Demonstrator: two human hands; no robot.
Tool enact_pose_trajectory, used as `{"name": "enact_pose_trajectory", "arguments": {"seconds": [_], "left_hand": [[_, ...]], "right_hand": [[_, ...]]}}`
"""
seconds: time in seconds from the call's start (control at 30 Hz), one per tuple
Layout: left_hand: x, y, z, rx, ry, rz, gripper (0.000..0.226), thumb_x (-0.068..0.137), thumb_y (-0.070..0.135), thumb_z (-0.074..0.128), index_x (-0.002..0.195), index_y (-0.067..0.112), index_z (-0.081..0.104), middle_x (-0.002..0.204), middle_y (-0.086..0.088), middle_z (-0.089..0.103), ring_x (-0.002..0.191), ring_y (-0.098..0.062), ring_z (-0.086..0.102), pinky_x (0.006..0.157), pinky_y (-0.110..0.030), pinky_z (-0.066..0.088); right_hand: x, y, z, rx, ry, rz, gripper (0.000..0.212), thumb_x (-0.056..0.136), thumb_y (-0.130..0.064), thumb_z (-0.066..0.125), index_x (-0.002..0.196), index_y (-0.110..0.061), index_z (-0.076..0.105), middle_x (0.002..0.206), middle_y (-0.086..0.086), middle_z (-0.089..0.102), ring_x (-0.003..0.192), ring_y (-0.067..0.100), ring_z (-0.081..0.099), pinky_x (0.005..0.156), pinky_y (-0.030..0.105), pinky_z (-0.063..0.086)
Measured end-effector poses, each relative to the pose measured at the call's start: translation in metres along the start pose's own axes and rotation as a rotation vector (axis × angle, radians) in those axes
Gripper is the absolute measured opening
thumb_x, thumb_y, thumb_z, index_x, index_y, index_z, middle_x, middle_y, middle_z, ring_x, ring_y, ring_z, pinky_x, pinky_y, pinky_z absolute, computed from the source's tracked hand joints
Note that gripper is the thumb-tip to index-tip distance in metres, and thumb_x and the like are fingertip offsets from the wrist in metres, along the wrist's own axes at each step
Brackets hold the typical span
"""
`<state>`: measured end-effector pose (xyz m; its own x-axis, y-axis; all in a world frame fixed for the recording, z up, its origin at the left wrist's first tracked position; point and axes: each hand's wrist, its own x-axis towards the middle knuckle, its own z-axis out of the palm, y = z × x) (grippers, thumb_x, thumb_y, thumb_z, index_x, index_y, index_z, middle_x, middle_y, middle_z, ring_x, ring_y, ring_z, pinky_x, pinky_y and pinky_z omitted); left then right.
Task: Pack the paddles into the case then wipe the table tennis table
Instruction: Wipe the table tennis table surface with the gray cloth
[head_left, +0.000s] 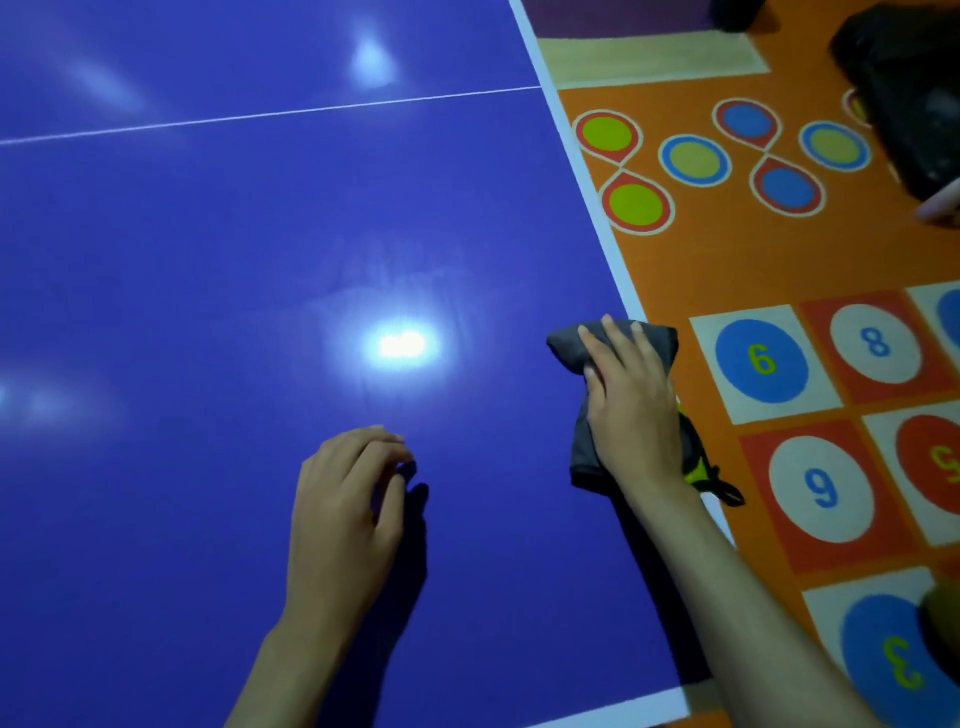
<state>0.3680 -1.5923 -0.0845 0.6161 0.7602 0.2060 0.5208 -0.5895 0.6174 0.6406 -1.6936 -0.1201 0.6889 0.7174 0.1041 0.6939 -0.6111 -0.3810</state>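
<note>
My right hand (631, 410) presses the crumpled grey wiping cloth (582, 343) flat-fingered at the glossy blue worktop's (208, 260) right edge, unwiped surface stretching leftward, where my left hand (345, 499) rests loosely curled, grip empty

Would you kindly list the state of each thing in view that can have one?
Grey cloth: bunched, pressed flat on the table's right edge.
Right hand: fingers straight, pressing the cloth.
Left hand: loosely curled, holding nothing, resting on the table.
Table: glossy, reflecting lights.

Orange numbered play mat (753, 270) beside table.
</note>
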Motion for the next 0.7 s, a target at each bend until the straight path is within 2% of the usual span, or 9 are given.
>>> {"name": "enact_pose_trajectory", "arguments": {"seconds": [0.13, 0.23, 0.43, 0.6, 0.63, 0.7], "left_hand": [[-0.009, -0.023, -0.023, -0.078, 0.073, -0.121, 0.025, 0.092, 0.015, 0.051, 0.112, 0.02, 0.066, 0.113, 0.027, 0.053, 0.107, -0.004, 0.051, 0.092, -0.03, 0.037], [-0.012, -0.047, -0.049, -0.088, 0.109, -0.156, 0.03, 0.093, 0.021, 0.047, 0.118, 0.021, 0.064, 0.11, 0.031, 0.047, 0.104, 0.001, 0.046, 0.091, -0.027, 0.036], [-0.019, -0.118, -0.107, -0.065, 0.131, -0.201, 0.027, 0.093, 0.018, 0.047, 0.113, 0.022, 0.064, 0.109, 0.021, 0.057, 0.106, -0.008, 0.052, 0.091, -0.024, 0.032], [-0.027, -0.18, -0.165, -0.087, 0.158, -0.296, 0.026, 0.096, 0.02, 0.047, 0.115, 0.026, 0.064, 0.108, 0.041, 0.052, 0.105, -0.005, 0.053, 0.091, -0.032, 0.04], [-0.029, -0.194, -0.178, -0.083, 0.157, -0.305, 0.025, 0.097, 0.021, 0.047, 0.114, 0.026, 0.064, 0.11, 0.041, 0.052, 0.105, -0.007, 0.055, 0.09, -0.033, 0.042], [-0.033, -0.225, -0.203, -0.035, 0.127, -0.303, 0.024, 0.096, 0.02, 0.047, 0.111, 0.025, 0.064, 0.106, 0.031, 0.057, 0.104, -0.011, 0.057, 0.087, -0.034, 0.043]], "right_hand": [[0.002, -0.037, 0.014, -0.017, -0.018, 0.005, 0.046, 0.108, -0.024, 0.046, 0.154, -0.024, 0.047, 0.167, -0.002, 0.034, 0.157, 0.025, 0.021, 0.115, 0.065, 0.037], [-0.002, -0.077, 0.028, -0.027, -0.032, -0.009, 0.048, 0.107, -0.024, 0.047, 0.155, -0.023, 0.045, 0.167, -0.002, 0.032, 0.157, 0.025, 0.021, 0.114, 0.065, 0.038], [-0.016, -0.178, 0.071, -0.042, -0.057, -0.066, 0.056, 0.1, -0.012, 0.052, 0.156, -0.018, 0.045, 0.167, 0.002, 0.032, 0.157, 0.028, 0.021, 0.114, 0.063, 0.038], [-0.036, -0.277, 0.111, -0.084, -0.069, -0.13, 0.057, 0.099, -0.015, 0.053, 0.156, -0.018, 0.044, 0.167, 0.002, 0.033, 0.156, 0.029, 0.023, 0.113, 0.061, 0.038], [-0.041, -0.298, 0.119, -0.091, -0.064, -0.14, 0.057, 0.099, -0.015, 0.053, 0.155, -0.018, 0.044, 0.167, 0.003, 0.034, 0.156, 0.029, 0.024, 0.112, 0.061, 0.039], [-0.05, -0.342, 0.135, -0.097, -0.067, -0.15, 0.059, 0.097, -0.014, 0.054, 0.155, -0.018, 0.044, 0.166, 0.003, 0.034, 0.156, 0.03, 0.025, 0.112, 0.061, 0.04]]}}
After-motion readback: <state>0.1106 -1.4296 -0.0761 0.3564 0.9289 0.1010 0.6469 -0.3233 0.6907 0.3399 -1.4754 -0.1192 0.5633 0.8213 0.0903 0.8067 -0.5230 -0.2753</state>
